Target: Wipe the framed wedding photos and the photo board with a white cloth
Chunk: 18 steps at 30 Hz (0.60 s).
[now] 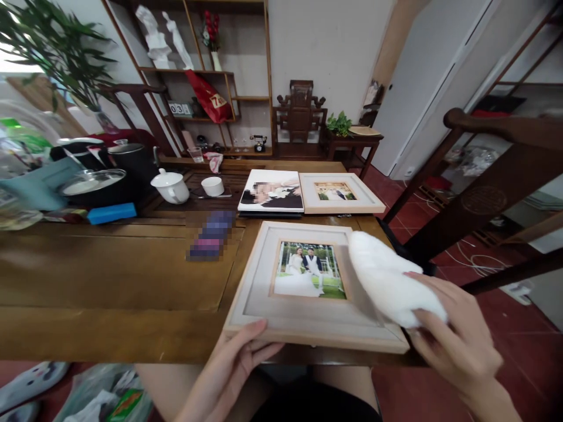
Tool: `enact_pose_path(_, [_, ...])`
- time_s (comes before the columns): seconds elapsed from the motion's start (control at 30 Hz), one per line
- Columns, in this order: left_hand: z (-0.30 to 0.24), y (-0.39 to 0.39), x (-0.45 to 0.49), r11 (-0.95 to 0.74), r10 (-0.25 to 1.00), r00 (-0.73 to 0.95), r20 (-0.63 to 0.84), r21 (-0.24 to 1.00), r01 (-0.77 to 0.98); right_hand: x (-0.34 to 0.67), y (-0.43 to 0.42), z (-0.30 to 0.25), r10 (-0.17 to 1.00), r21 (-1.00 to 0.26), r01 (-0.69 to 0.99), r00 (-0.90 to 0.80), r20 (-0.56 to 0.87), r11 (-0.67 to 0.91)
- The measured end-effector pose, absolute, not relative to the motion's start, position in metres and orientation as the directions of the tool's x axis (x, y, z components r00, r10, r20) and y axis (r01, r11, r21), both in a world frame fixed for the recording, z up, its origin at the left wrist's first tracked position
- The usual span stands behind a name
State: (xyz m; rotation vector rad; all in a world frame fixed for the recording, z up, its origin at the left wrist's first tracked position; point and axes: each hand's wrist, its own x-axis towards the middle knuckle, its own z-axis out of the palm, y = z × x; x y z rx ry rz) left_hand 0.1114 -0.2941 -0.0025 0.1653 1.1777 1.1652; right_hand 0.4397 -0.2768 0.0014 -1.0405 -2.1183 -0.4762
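Right hand (464,337) around cloth (387,278); left (237,363) astride frame (308,316)

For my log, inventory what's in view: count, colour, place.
table: 1, brown, foreground
near framed photo: 1, pale, table's near edge
cloth: 1, white, near photo's right side
far framed photo: 1, pale, behind
photo panel: 1, white-edged, left of far photo
teapot: 1, white, table left
cup: 1, white, right of teapot
cookware: several, black, left of teapot
block: 1, blue, table left
shelf unit: 1, brown, back
sculptures: 2, white, upper shelf
bag: 1, red, shelf unit
chairs: 3, brown, left, back, right
plants: 2, green, upper left, back
left hand: 1, bare, holding near photo
right hand: 1, bare, gripping cloth
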Motion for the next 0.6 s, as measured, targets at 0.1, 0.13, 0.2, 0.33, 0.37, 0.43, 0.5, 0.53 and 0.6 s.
enact_pose_path(0.1, [-0.006, -0.298, 0.109, 0.479, 0.796, 0.017, -0.605, 0.614, -0.627, 0.43, -0.26, 0.001, 0.539, 0.002, 0.734, -0.501, 0.677, 0.679])
enact_pose_path(0.13, [-0.007, -0.299, 0.107, 0.494, 0.8, 0.059, -0.596, 0.6, -0.629, 0.429, -0.256, 0.001, 0.561, -0.022, 0.724, -0.514, 0.649, 0.689])
enact_pose_path(0.2, [-0.008, -0.3, 0.101, 0.531, 0.794, 0.132, -0.593, 0.572, -0.625, 0.428, -0.25, -0.001, 0.619, -0.077, 0.716, -0.538, 0.572, 0.693])
enact_pose_path(0.33, [-0.004, -0.299, 0.088, 0.519, 0.811, 0.106, -0.575, 0.625, -0.583, 0.428, -0.243, -0.009, 0.662, -0.123, 0.707, -0.566, 0.491, 0.696])
enact_pose_path(0.37, [-0.002, -0.298, 0.084, 0.503, 0.823, 0.076, -0.563, 0.659, -0.559, 0.428, -0.241, -0.011, 0.659, -0.124, 0.703, -0.57, 0.491, 0.701])
enact_pose_path(0.43, [0.004, -0.294, 0.078, 0.458, 0.844, -0.022, -0.536, 0.741, -0.491, 0.428, -0.237, -0.015, 0.648, -0.118, 0.694, -0.58, 0.494, 0.71])
enact_pose_path(0.5, [0.011, -0.285, 0.072, 0.387, 0.866, -0.158, -0.475, 0.835, -0.391, 0.428, -0.233, -0.016, 0.64, -0.108, 0.688, -0.59, 0.492, 0.717])
enact_pose_path(0.53, [0.014, -0.279, 0.07, 0.344, 0.884, -0.201, -0.423, 0.878, -0.333, 0.428, -0.231, -0.016, 0.638, -0.103, 0.688, -0.593, 0.492, 0.719])
enact_pose_path(0.6, [0.017, -0.264, 0.069, 0.235, 0.925, -0.25, -0.286, 0.948, -0.215, 0.427, -0.228, -0.016, 0.632, -0.093, 0.688, -0.594, 0.498, 0.72])
